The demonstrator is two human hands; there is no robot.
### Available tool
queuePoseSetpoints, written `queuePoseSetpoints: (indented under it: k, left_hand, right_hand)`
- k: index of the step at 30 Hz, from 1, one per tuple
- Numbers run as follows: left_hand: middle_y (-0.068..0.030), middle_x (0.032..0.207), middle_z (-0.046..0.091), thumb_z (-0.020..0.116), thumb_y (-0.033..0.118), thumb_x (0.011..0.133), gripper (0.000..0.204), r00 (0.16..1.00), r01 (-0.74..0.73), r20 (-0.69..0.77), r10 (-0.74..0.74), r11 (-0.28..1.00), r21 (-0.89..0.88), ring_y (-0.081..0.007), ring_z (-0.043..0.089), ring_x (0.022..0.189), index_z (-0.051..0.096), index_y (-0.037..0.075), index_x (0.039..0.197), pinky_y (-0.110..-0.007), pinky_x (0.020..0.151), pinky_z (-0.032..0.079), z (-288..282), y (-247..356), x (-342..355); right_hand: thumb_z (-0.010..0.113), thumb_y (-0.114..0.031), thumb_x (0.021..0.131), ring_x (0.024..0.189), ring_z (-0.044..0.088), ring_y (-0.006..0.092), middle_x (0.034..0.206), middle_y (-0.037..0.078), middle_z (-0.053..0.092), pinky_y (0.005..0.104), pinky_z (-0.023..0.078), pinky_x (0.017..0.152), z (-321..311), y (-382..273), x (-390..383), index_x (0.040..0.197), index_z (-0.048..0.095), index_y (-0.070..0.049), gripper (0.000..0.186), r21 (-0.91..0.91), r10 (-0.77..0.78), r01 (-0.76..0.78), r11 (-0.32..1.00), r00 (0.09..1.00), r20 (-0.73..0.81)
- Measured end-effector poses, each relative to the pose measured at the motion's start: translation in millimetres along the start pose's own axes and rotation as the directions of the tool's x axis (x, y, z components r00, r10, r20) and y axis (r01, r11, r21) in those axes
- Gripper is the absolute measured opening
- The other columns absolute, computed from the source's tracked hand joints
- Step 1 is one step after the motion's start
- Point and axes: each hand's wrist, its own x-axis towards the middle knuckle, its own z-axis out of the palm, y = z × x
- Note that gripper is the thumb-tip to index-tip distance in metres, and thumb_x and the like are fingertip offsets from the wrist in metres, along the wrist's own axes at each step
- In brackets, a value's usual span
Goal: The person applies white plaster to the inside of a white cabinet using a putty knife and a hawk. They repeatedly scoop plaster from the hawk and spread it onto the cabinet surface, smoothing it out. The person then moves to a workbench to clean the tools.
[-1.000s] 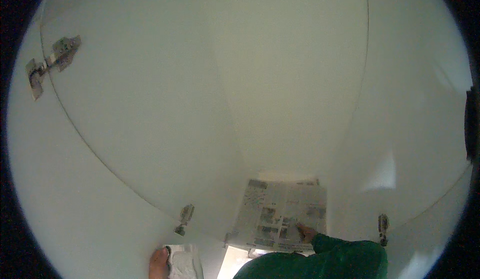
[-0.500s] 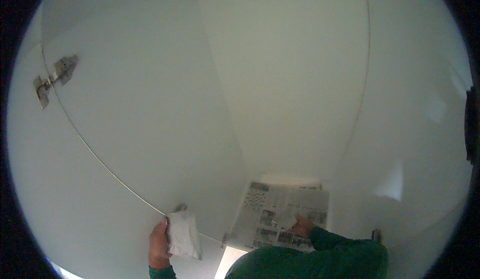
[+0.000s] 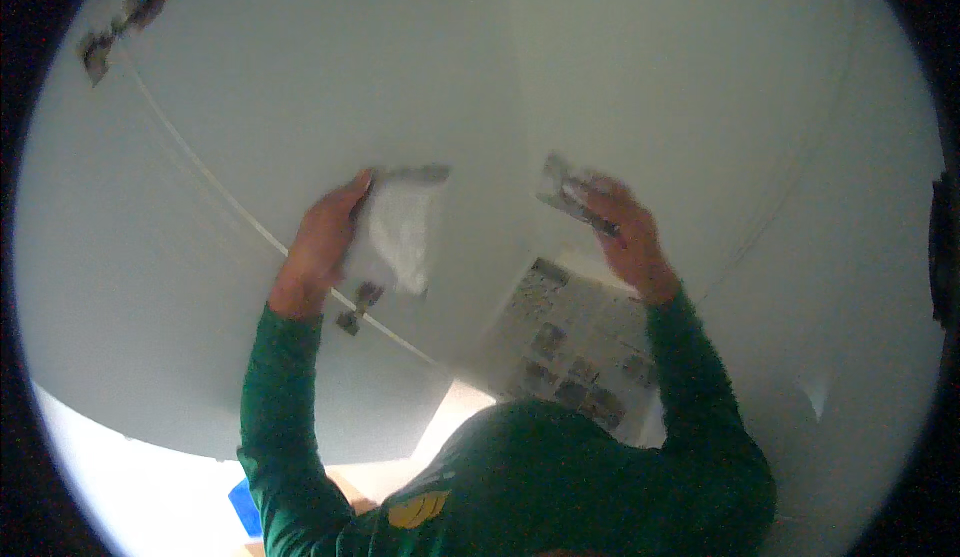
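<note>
My left hand (image 3: 325, 242) grips the edge of a flat rectangular board (image 3: 358, 260), with a grey strip along its far side and a white, paste-like mass (image 3: 400, 242) on its face. Held out in front of the pale panel, my right hand (image 3: 625, 227) is closed around a small scraper (image 3: 557, 179) with a greyish flat blade and a dark handle part. Motion smears both tools, so I cannot tell whether the blade touches the surface.
Printed newspaper sheets (image 3: 580, 342) lie below, between the pale surfaces. A thin light line (image 3: 215, 187) curves along the left surface, with a dark grey bow-shaped piece (image 3: 360, 309) on it and another (image 3: 125, 27) farther up. Something blue (image 3: 243, 507) shows at lower left.
Both hands have risen, the right one from over the newspaper to the pale panel, where the scraper now shows. The view has shifted, uncovering the lower bow-shaped piece and a bright area at lower left.
</note>
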Motion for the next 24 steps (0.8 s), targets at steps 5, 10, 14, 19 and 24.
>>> queuePoseSetpoints:
  k: [5,10,14,19,24]
  left_hand:
    - [-0.0103,0.107,0.063,0.049,0.033,0.095,0.043,0.994,-0.009,0.113,0.002,0.998,0.061,-0.0168,0.058,0.094,0.057,-0.003,0.116,-0.030,0.085,0.046,30,10,-1]
    - [-0.0108,0.105,0.064,0.047,0.032,0.096,0.041,0.974,-0.172,0.182,0.137,0.966,0.195,-0.0169,0.059,0.092,0.059,-0.003,0.115,-0.029,0.084,0.047,30,-5,32]
    - [-0.0111,0.105,0.064,0.046,0.032,0.097,0.041,0.974,-0.097,0.217,0.061,0.982,0.159,-0.0174,0.060,0.092,0.059,-0.003,0.113,-0.030,0.085,0.046,11,51,24]
    - [-0.0128,0.109,0.064,0.043,0.033,0.098,0.042,0.855,-0.516,0.338,0.394,0.565,0.644,-0.0193,0.059,0.097,0.058,-0.003,0.115,-0.031,0.089,0.044,-19,48,51]
    - [-0.0129,0.115,0.062,0.042,0.032,0.098,0.043,0.715,-0.562,0.250,0.654,0.323,0.762,-0.0190,0.058,0.103,0.057,-0.003,0.118,-0.030,0.093,0.042,-46,78,47]
  right_hand:
    - [0.061,-0.011,0.077,0.123,0.044,0.0336,0.131,0.007,0.051,0.0471,0.036,0.102,-35,-65,36,0.111,0.066,-0.023,0.036,-0.350,-0.395,0.430,0.832,0.903,0.171]
    - [0.057,-0.024,0.077,0.125,0.041,0.0339,0.131,0.006,0.051,0.0535,0.036,0.101,3,-52,48,0.115,0.063,-0.030,0.039,-0.318,-0.531,0.595,0.738,0.803,0.271]
    - [0.053,-0.026,0.081,0.126,0.040,0.0338,0.132,0.006,0.050,0.0544,0.036,0.101,-5,-101,75,0.116,0.062,-0.030,0.036,-0.286,-0.485,0.573,0.768,0.812,0.325]
    - [0.055,-0.025,0.080,0.127,0.040,0.0316,0.131,0.005,0.050,0.0523,0.036,0.102,17,-90,73,0.117,0.061,-0.029,0.038,-0.382,-0.436,0.512,0.769,0.858,0.271]
    - [0.060,-0.025,0.085,0.115,0.050,0.0322,0.127,0.011,0.051,0.0486,0.044,0.093,70,-49,46,0.115,0.059,-0.011,0.034,0.374,0.297,-0.299,0.878,0.953,0.062]
